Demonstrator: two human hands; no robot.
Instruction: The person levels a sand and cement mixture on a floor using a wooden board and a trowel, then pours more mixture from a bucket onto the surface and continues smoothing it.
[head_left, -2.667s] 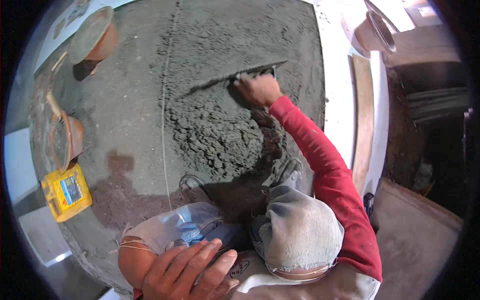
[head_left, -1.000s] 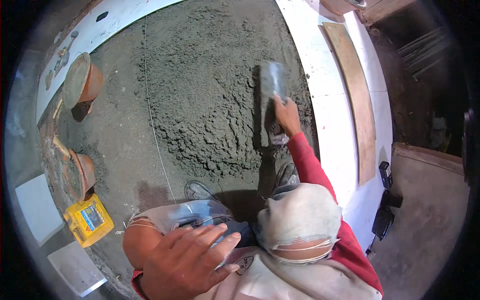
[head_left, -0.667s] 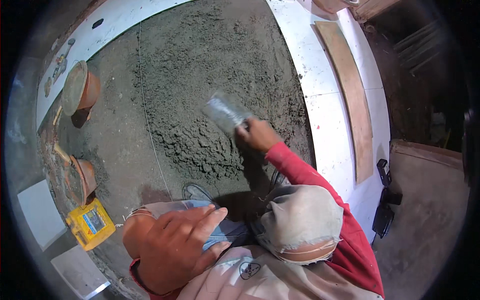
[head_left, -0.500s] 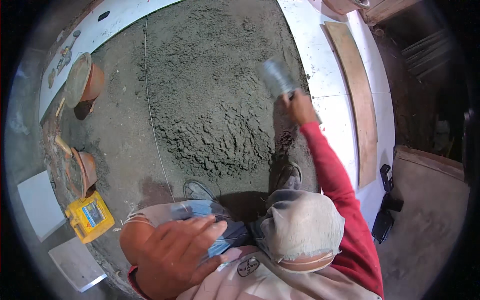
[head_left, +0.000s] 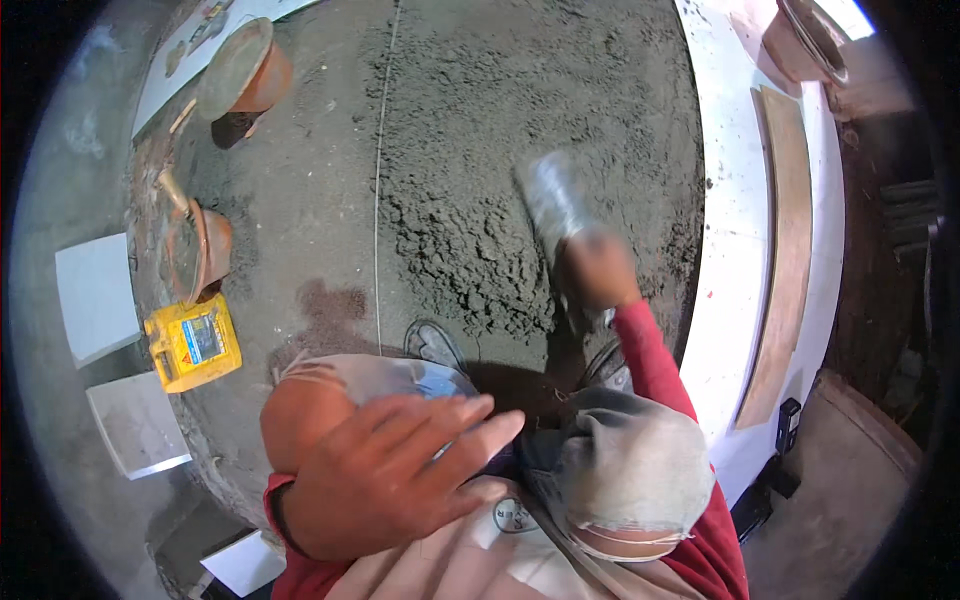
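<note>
Trowel (head_left: 553, 190), flat metal blade, motion-blurred; located over the mortar (head_left: 465, 180), well to the right of the white string (head_left: 378, 200). Right hand (head_left: 597, 270), same side of the string: fingers closed around the trowel at its near end; finer detail lost to blur. Left hand (head_left: 395, 475), below the string's near end: fingers extended and slightly spread, in front of the left knee (head_left: 300, 420); whether it touches the knee cannot be told. Mortar, lumpy between blade and string; left margin along the string, right edge against white tiles (head_left: 730, 180). Room for the blade: mortar surface on both sides, string to tile edge. Tiles, well right of the string, bearing one long wooden board (head_left: 787, 260). Left of the string: flat grey floor (head_left: 310, 190), then a farther bucket (head_left: 268, 80), a nearer bucket (head_left: 217, 245) and, just beside the latter, a yellow jug (head_left: 205, 345).
</note>
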